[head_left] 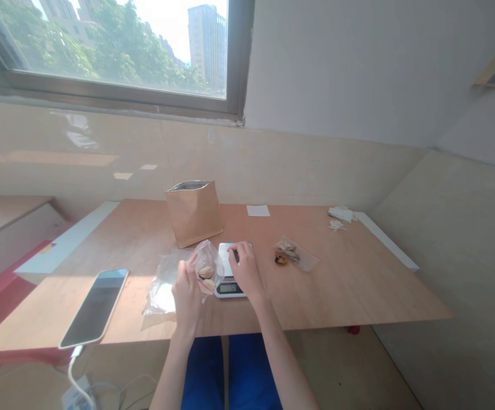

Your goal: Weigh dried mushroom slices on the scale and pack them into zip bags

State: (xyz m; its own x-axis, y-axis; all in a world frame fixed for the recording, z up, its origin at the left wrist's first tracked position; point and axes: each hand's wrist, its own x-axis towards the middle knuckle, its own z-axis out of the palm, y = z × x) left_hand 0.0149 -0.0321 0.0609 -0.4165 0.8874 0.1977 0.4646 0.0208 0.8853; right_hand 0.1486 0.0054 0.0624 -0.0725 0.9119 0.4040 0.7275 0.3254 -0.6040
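My left hand is closed on the edge of a clear plastic zip bag with a red strip at its mouth. Inside the bag show a few pale, dark-edged slices. Just to the right lies a white digital kitchen scale, its small grey display facing me; the reading is too small to make out. Over the scale's plate, my right hand has its fingers curled together. Something dark shows by those fingertips, but its kind is unclear. The bag overlaps the scale's left side.
Behind the scale stands an open brown paper pouch. Flat clear plastic bags lie at left, near a phone with a white cable. Right of the scale are a bag of dried slices and a dark dried piece. White scraps lie far right.
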